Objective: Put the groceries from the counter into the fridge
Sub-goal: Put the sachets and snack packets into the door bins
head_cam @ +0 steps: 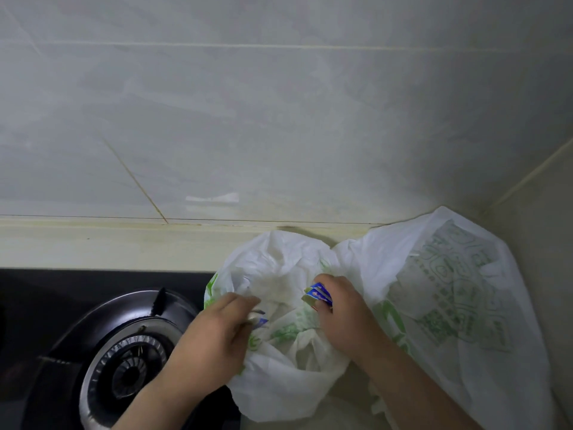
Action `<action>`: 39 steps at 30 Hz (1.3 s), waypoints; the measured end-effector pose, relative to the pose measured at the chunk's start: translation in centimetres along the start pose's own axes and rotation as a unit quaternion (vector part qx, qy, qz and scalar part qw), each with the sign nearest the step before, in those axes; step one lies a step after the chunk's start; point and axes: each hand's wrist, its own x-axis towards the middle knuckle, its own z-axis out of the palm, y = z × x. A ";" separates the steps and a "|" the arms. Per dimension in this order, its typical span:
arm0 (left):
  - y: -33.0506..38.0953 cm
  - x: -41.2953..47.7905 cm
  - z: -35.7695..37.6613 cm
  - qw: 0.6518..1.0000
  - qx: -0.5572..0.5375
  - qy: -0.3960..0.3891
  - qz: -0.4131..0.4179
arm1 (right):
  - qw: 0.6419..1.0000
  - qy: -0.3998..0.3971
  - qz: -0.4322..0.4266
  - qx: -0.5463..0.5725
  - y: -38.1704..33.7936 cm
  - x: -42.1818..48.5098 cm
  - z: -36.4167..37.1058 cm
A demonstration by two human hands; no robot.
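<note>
Gripping a blue packet [317, 294] at the mouth of a white shopping bag [434, 305] on the worktop [124, 249], the right hand [344, 321] is nearer; the left hand [217, 327] pinches bag plastic just beside it.

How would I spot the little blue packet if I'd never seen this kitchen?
From the black stove on the left, move right to the white bag beside it. At its mouth the right hand grips the packet: bright blue amid white plastic printed green.
</note>
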 end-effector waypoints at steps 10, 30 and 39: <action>4.0 -1.7 -4.1 0.903 -0.338 0.104 -0.245 | 0.951 0.062 0.085 0.290 -5.0 -5.6 -4.3; 7.5 -14.5 -18.1 0.860 -0.448 0.112 -0.219 | 0.943 -0.009 0.029 0.332 -20.4 -16.3 -2.7; 3.4 -22.0 -23.1 0.829 -0.433 0.221 -0.276 | 0.936 -0.077 -0.027 0.341 -27.9 -18.5 2.7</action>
